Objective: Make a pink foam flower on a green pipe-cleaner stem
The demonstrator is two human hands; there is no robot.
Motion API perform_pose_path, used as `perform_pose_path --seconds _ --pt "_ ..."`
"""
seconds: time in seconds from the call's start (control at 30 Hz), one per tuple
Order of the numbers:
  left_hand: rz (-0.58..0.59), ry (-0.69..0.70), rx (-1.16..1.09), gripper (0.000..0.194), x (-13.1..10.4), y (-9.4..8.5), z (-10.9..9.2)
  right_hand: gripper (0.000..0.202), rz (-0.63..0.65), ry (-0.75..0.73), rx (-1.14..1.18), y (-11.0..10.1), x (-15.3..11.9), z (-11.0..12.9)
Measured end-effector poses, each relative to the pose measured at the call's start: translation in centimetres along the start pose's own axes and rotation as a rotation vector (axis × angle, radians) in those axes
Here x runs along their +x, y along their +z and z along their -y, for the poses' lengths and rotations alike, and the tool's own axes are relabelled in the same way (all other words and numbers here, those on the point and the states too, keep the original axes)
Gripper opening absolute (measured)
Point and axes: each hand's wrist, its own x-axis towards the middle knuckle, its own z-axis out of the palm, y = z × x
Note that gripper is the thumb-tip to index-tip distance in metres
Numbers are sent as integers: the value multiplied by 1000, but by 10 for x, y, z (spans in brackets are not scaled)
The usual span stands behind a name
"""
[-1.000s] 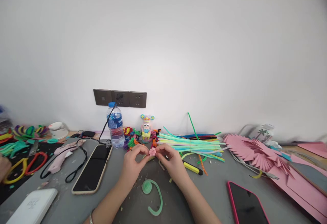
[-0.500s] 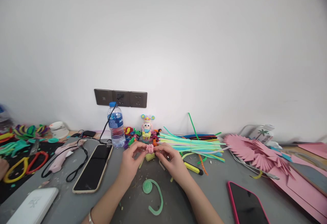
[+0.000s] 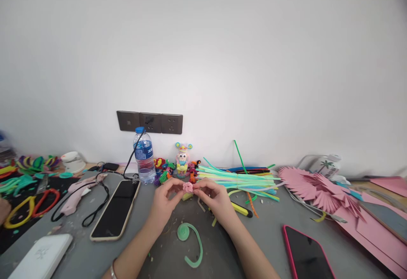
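Note:
A small pink fuzzy piece (image 3: 188, 187) is pinched between my two hands above the grey table mat (image 3: 165, 253). My left hand (image 3: 165, 200) grips its left side with thumb and fingertips. On the right side, the fingers of my right hand (image 3: 213, 198) close on the same piece. Just behind it stands a small figure (image 3: 182, 162) with big eyes and a hat. A coiled green strip (image 3: 183, 231) with a long curved tail lies on the mat between my forearms. A pale yellow piece (image 3: 187, 196) is partly hidden below the pink one.
Left are a water bottle (image 3: 144, 158), a phone (image 3: 116, 211), a pink glue gun (image 3: 76, 196), scissors (image 3: 47, 202) and a white power bank (image 3: 43, 255). Right are pipe cleaners (image 3: 238, 180), a yellow cutter (image 3: 241, 209), a pink-edged phone (image 3: 308, 253) and folded pink paper (image 3: 318, 192). Another person's hand (image 3: 4, 210) shows far left.
The pink piece has shifted slightly right and down and appears turned between my fingers. Both hands have moved a little with it.

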Motion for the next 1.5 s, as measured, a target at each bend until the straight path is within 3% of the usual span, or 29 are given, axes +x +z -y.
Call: perform_pose_path --seconds 0.23,0.5,0.77,1.13,1.37,1.5 --pt "43 -4 -6 9 0 -1 -5 22 3 39 58 0 1 0" --pt "156 -49 -46 18 2 -6 -3 26 187 78 157 -8 0 3" --pt "166 -86 -97 26 0 -5 -3 35 238 190 154 -9 -3 5" --pt "260 -114 -50 22 -2 -9 -12 29 317 277 246 -9 -6 2" --pt "225 -112 -59 21 0 -11 -6 31 296 261 243 -6 -6 4" --pt "132 -110 -92 18 4 -8 -2 35 201 228 175 -2 -2 2"
